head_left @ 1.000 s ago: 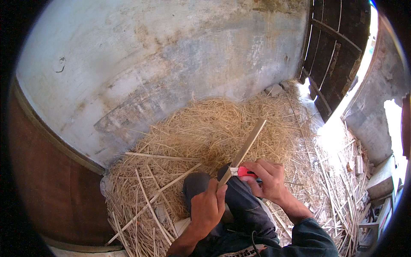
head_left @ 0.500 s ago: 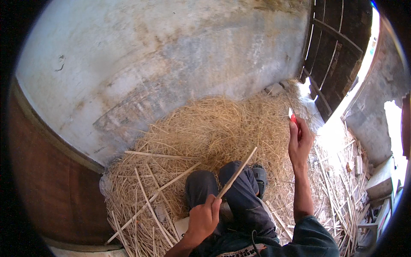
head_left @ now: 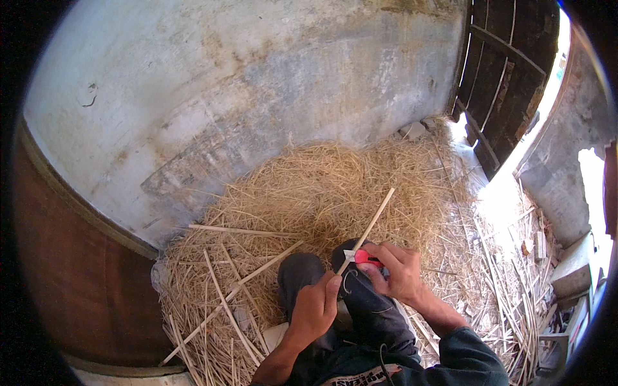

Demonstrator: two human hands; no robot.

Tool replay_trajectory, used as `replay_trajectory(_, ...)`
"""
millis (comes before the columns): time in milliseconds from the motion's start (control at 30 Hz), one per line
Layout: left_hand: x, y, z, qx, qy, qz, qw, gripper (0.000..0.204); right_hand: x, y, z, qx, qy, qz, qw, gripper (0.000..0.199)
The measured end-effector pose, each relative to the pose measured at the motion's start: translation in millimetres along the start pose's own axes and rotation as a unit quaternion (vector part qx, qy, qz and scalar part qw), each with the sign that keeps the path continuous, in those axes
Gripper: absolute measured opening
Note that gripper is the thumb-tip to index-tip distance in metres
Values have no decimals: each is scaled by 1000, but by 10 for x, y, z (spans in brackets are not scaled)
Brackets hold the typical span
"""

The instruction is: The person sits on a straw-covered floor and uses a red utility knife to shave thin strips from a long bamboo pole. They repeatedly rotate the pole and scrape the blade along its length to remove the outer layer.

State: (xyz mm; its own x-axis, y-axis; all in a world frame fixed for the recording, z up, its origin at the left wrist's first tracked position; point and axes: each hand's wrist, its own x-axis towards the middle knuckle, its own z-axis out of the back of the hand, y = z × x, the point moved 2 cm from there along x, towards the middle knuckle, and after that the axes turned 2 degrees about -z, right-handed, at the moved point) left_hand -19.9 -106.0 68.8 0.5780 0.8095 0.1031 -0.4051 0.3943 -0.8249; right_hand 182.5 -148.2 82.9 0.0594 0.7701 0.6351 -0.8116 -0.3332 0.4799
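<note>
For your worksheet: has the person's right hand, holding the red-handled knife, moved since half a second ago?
Yes. The right hand with the red-handled knife has come down from out over the straw pile to the stick above the knees.

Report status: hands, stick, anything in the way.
Left hand gripping pale stick at its lower end. Right hand holding red-handled knife against the stick, over the knees. Straw pile and loose sticks around; nothing blocking.

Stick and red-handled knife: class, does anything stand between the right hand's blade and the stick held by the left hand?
Nothing visible does. The left hand grips the stick low, the right hand holds the red-handled knife right against it above the knees; the exact contact is too small to tell.
</note>
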Motion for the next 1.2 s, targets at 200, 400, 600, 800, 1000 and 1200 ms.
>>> replay_trajectory(200,-26,94,-50,-8,-16,-16,1000,33,86,-132,71,-40,-7,-4,999,25)
replay_trajectory(400,-196,236,-10,-4,53,61,997,47,230,-612,254,-46,-146,-106,983,19)
replay_trajectory(600,-393,512,82,-17,65,86,994,46,277,-824,590,-36,-143,-203,968,17)
replay_trajectory(800,-105,507,17,-156,77,64,983,46,-52,-189,-127,39,-7,-24,999,23)
replay_trajectory(1000,-11,129,-4,61,4,23,998,37,-60,-56,-182,33,-6,-30,999,27)
replay_trajectory(1200,-84,114,-71,67,-1,17,998,33,54,-312,-17,-21,-77,-32,996,24)
